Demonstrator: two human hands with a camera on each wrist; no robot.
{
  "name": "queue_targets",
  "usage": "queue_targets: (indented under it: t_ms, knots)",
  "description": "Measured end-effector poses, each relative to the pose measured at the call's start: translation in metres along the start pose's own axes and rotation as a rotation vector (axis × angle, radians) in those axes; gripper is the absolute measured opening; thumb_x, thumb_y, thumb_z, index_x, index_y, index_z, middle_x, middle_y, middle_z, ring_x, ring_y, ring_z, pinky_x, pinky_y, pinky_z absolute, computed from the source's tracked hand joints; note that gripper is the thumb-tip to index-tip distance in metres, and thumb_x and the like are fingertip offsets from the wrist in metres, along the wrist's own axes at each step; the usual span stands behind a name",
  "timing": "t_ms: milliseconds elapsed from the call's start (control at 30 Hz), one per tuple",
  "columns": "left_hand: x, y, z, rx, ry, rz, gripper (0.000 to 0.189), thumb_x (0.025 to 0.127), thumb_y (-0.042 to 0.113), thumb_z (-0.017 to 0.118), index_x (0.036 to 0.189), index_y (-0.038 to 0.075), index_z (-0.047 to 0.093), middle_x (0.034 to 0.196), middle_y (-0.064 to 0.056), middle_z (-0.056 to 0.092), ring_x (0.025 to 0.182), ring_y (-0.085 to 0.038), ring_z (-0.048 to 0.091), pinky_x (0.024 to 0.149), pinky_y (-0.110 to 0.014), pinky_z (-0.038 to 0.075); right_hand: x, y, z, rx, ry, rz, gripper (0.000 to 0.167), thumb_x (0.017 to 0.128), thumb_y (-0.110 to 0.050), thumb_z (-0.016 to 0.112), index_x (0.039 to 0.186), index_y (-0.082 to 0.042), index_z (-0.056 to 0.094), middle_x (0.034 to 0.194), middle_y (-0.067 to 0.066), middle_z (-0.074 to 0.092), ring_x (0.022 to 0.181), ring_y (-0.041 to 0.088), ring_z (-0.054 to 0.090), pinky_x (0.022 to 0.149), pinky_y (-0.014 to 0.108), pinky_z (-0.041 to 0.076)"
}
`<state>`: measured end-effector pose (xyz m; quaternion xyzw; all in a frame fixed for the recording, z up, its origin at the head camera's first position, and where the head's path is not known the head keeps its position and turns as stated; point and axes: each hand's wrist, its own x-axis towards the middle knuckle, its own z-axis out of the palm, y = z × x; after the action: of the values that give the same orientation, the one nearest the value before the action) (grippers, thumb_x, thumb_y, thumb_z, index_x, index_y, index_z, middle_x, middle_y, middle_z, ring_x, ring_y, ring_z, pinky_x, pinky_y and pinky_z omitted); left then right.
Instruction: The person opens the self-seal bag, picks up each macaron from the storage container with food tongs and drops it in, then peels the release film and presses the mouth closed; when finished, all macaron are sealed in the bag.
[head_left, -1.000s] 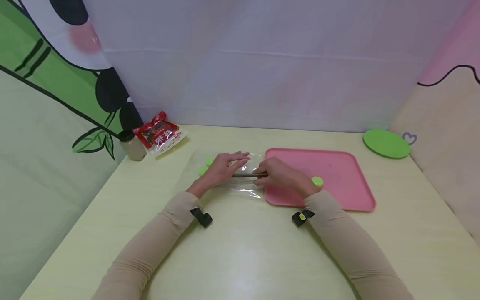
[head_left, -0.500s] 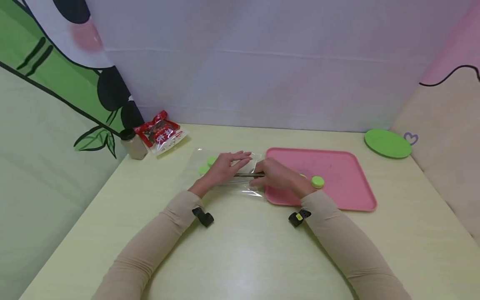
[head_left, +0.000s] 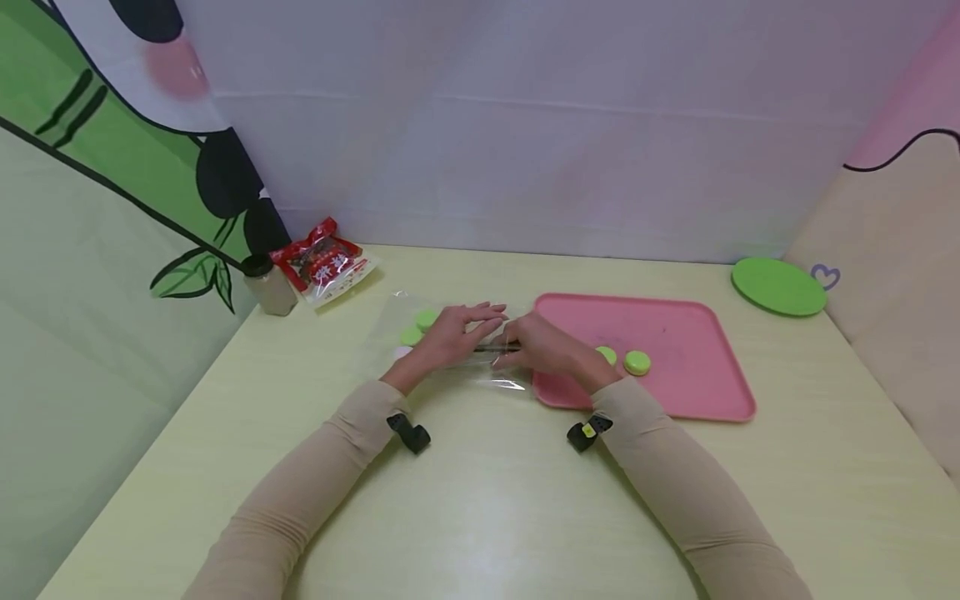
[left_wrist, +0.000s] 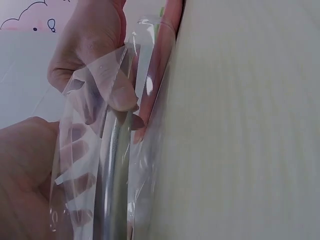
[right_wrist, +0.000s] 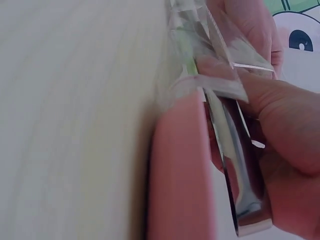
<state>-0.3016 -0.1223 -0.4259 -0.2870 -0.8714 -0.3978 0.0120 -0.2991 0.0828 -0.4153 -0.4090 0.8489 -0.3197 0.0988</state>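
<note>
My right hand (head_left: 547,343) grips shiny metal tongs (right_wrist: 240,170) by their bent end, with its fingertips inside the mouth of a clear plastic bag (head_left: 386,321). The tongs' arms (left_wrist: 116,175) run leftward within the film. My left hand (head_left: 453,335) lies over the bag with straight fingers, and in the left wrist view its fingers show through the film. Light green macarons (head_left: 426,320) and a pale one (head_left: 402,352) are in the bag, left of that hand. On the pink tray (head_left: 675,333), two green macarons (head_left: 637,362) sit by my right wrist.
A red and white snack packet (head_left: 324,265) leans by a dark-lidded jar (head_left: 270,287) at the back left. At the back right lies a green round plate (head_left: 780,287). A printed curtain (head_left: 525,167) hangs behind the pale table (head_left: 480,500).
My right hand has shifted left, carrying the tongs deeper into the bag. A second green macaron on the tray has come into view beside its wrist. The left hand has barely moved.
</note>
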Motion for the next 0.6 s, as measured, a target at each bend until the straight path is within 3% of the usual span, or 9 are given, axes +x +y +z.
queue_targets:
  t_ms: [100,267,400,600]
  knots:
    - [0.0,0.001,-0.001,-0.001,0.001,-0.007,0.034,0.104,0.025,0.057,0.129,0.005,0.067,0.14,-0.005,0.058,0.138,-0.032,0.045,0.118,-0.048,0.027,0.001,0.001,0.001,-0.005,-0.013,0.012,0.021,0.087,-0.022,0.08,0.1,-0.006,0.077,0.11,0.008,0.074,0.093,0.012,0.068,0.08,0.024,0.055]
    - [0.0,0.002,-0.002,0.006,0.007,-0.009,0.035,0.104,0.025,0.058,0.13,0.004,0.066,0.14,-0.005,0.058,0.139,-0.032,0.044,0.118,-0.049,0.026,-0.005,0.003,-0.002,-0.025,-0.03,0.062,0.033,0.085,-0.028,0.082,0.109,-0.006,0.076,0.114,0.009,0.073,0.08,0.01,0.061,0.07,0.024,0.052]
    - [0.0,0.002,-0.003,0.016,0.007,-0.008,0.035,0.103,0.026,0.058,0.129,0.005,0.067,0.14,-0.005,0.058,0.14,-0.031,0.043,0.118,-0.048,0.028,-0.017,0.007,-0.009,-0.038,-0.028,0.063,0.04,0.084,-0.029,0.082,0.115,-0.004,0.074,0.105,0.008,0.074,0.074,0.01,0.06,0.067,0.025,0.053]
    - [0.001,-0.001,-0.003,0.021,0.01,-0.002,0.033,0.104,0.027,0.058,0.126,0.006,0.07,0.139,-0.004,0.059,0.139,-0.033,0.044,0.116,-0.046,0.032,-0.047,0.015,-0.028,-0.041,0.006,0.053,0.032,0.087,-0.023,0.081,0.113,-0.006,0.076,0.088,-0.005,0.07,0.075,0.012,0.06,0.067,0.027,0.054]
